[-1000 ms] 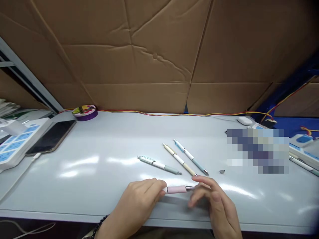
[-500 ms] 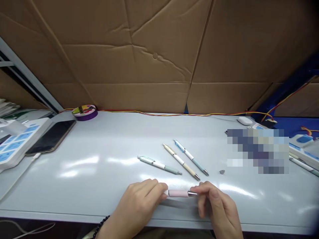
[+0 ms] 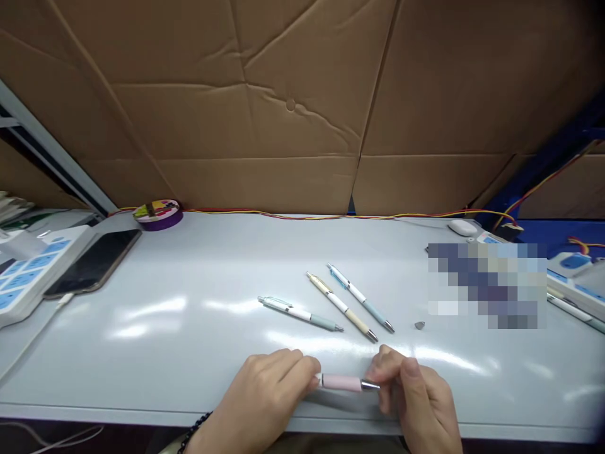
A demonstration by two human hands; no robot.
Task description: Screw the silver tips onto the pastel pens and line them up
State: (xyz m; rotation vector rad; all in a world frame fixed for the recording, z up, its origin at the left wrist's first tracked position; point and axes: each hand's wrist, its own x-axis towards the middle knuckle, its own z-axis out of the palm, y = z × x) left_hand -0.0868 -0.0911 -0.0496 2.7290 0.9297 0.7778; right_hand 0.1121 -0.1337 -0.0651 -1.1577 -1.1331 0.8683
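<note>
My left hand (image 3: 269,394) is closed round the white upper part of a pink pen (image 3: 341,382), hiding that end. The pen lies almost level just above the desk's front, its pink grip and silver tip pointing right. Against the tip are the curled fingers of my right hand (image 3: 411,391); its thumb is raised, and the exact contact is partly hidden. Beyond my hands lie a mint-green and white pen (image 3: 300,313), a cream and white pen (image 3: 341,306) and a blue and white pen (image 3: 362,299). A small loose silver pen tip (image 3: 420,325) rests farther right.
At left are a phone (image 3: 94,265) with a white cable, a power strip (image 3: 42,268) and a round purple tin (image 3: 158,215). A pixelated patch covers something at right, near a white earbud case (image 3: 462,227) and another pen (image 3: 574,310). Cardboard (image 3: 265,126) stands behind.
The pink pen's tip has moved slightly down and right. My right index finger has curled back from its stretched position over the tip. The other pens lie as before.
</note>
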